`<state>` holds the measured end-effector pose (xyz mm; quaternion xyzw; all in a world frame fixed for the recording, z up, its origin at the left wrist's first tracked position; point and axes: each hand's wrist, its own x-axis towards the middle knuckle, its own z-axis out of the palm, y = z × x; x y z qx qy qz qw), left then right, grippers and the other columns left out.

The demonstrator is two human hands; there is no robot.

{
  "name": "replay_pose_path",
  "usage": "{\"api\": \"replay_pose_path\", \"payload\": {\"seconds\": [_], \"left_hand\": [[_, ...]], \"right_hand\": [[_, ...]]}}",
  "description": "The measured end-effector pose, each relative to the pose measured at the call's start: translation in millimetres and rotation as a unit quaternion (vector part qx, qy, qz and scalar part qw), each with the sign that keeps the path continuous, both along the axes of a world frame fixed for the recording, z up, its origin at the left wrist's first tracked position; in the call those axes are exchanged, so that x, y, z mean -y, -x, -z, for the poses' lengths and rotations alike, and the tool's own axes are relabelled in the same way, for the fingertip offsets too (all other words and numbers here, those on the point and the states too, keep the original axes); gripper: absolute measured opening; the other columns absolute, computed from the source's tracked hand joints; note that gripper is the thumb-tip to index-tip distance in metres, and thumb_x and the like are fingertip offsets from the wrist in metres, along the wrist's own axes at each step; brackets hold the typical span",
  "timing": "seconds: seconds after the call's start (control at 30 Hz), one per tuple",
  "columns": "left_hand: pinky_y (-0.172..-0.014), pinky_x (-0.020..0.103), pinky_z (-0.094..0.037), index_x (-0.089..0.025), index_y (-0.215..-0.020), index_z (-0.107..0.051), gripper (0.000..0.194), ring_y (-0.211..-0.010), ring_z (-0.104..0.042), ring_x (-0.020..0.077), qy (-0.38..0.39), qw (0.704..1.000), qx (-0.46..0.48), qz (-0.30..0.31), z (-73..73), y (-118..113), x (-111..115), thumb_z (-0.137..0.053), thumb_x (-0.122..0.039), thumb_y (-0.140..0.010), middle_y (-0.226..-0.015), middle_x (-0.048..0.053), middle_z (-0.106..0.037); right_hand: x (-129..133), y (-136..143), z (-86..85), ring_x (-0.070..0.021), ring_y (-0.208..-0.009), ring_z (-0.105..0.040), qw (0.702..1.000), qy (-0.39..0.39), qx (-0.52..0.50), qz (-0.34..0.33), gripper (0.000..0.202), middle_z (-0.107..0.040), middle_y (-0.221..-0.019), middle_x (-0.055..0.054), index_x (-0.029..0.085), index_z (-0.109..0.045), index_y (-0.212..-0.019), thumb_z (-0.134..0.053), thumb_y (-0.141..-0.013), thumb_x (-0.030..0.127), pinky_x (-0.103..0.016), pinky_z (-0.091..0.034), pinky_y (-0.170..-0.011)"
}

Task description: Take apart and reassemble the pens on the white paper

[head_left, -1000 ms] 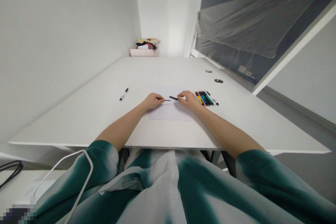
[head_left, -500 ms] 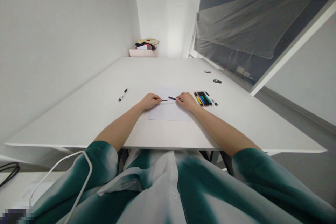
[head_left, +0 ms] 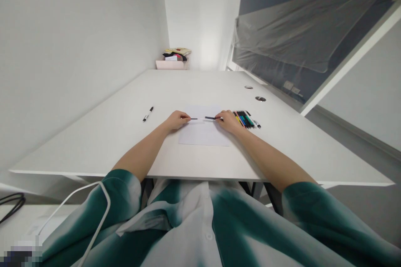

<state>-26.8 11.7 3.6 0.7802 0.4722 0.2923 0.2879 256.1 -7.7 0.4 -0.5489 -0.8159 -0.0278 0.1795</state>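
Note:
Over a white sheet of paper (head_left: 203,135) both my hands face each other. My left hand (head_left: 178,120) pinches a thin dark stick (head_left: 194,119), perhaps a pen's inner part; a pale stretch seems to show at its right end. Between the fingers of my right hand (head_left: 228,121) is a thicker dark pen barrel (head_left: 209,117), pointing left. A small gap separates the two pieces, which lie roughly in one line. Much of each piece is hidden by my fingers.
A row of several coloured pens (head_left: 247,119) lies right of my right hand. A black-and-white pen (head_left: 148,114) lies to the left. Two round cable holes (head_left: 260,99) are in the white table (head_left: 125,150). A pink box (head_left: 171,65) stands at the far end.
My right hand has shifted slightly right and turned its barrel more level. My left hand has drawn slightly left with the stick. The two pieces now lie nearly in line.

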Motion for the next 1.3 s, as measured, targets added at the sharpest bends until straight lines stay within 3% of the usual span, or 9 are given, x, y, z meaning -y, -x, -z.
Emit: {"api": "replay_pose_path", "payload": {"seconds": [0.73, 1.3], "left_hand": [[-0.071, 0.031, -0.044, -0.013, -0.083, -0.076, 0.034, -0.072, -0.059, 0.0172, 0.025, 0.998, 0.054, -0.03, 6.3, 11.7, -7.4, -0.068, -0.043, -0.068, -0.076, 0.007, -0.071], [-0.072, 0.031, -0.045, -0.012, -0.082, -0.076, 0.032, -0.074, -0.061, 0.018, 0.026, 0.998, 0.039, -0.028, 1.9, 7.1, -1.9, -0.069, -0.04, -0.069, -0.077, 0.007, -0.072]], "right_hand": [[5.4, -3.8, -9.0, -0.026, -0.103, -0.061, 0.999, 0.021, -0.022, 0.011, 0.025, -0.072, -0.108, -0.011, 0.02, -0.076, -0.104, -0.057, -0.089, 0.02, -0.037, -0.043, -0.094], [0.5, -4.5, -1.6, -0.0236, -0.101, -0.062, 1.0, 0.003, -0.02, -0.011, 0.026, -0.073, -0.106, -0.01, 0.018, -0.075, -0.105, -0.054, -0.089, 0.02, -0.034, -0.045, -0.094]]}}
